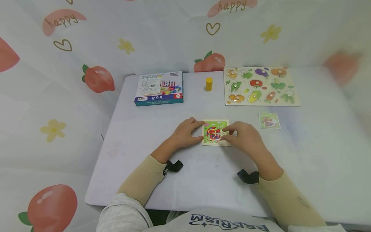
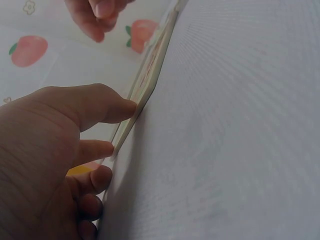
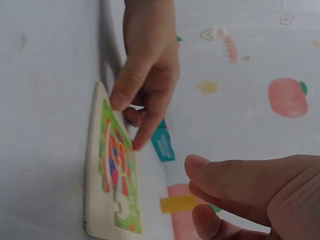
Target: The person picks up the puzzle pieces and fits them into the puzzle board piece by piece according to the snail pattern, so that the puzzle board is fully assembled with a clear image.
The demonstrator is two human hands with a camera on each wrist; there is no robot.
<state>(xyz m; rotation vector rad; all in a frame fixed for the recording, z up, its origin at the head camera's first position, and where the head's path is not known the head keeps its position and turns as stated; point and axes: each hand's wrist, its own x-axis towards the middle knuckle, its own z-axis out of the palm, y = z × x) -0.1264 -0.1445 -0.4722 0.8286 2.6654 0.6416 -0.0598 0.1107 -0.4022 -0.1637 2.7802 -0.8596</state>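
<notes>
A small square wooden jigsaw puzzle [image 1: 214,133] with a snail picture on green lies flat on the table between both hands. At its left edge, the left hand [image 1: 186,132] touches the frame with thumb and index fingertips, as the left wrist view also shows. The right hand [image 1: 244,137] hovers over the puzzle's right side. In the right wrist view its thumb [image 3: 235,180] and fingers are bent and a little apart, with nothing between them. Bare wood shows in the puzzle's lower right corner in that view.
A boxed set [image 1: 159,88] stands back left, a yellow cylinder [image 1: 209,84] upright at the back middle. Back right lies a knobbed vegetable puzzle board [image 1: 261,86]. A small snail picture card [image 1: 269,121] lies right of the right hand. A patterned cloth [image 1: 162,38] hangs behind the table.
</notes>
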